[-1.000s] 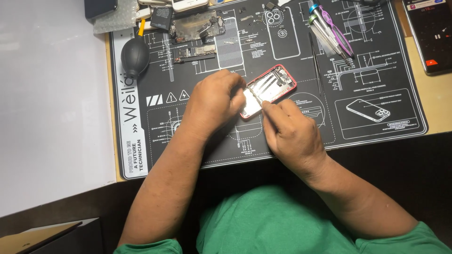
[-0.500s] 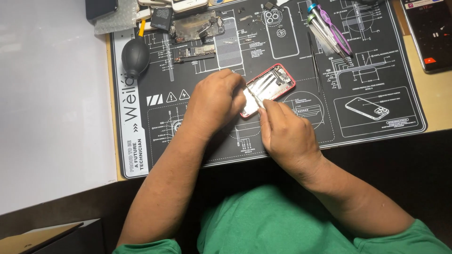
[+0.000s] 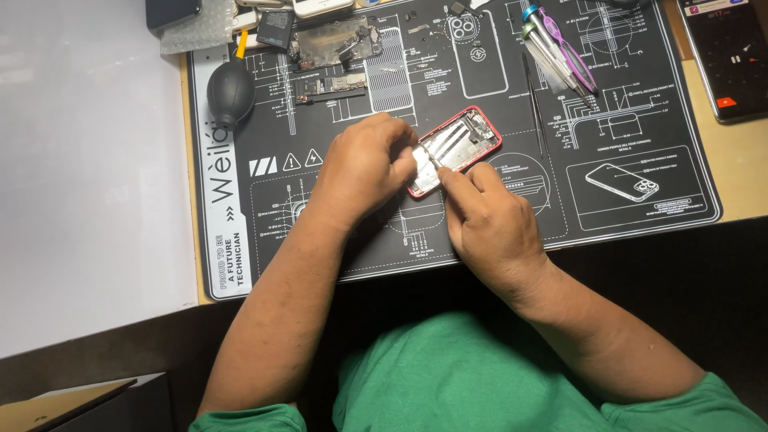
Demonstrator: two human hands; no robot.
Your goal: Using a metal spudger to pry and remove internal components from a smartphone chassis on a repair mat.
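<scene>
Pressing closer than half a second ago, the right hand now pinches its fingers at the lower end of the opened red-framed phone housing on the black printed repair mat, while the left hand curls pinching its edge, long black tweezers and a black rubber air blower lying apart, obstructing nothing.

A dark rectangular phone screen, lit with small red and white marks, is seen at the upper right, just beyond the right edge of the black printed rubber work mat. No packages or signs are seen.
</scene>
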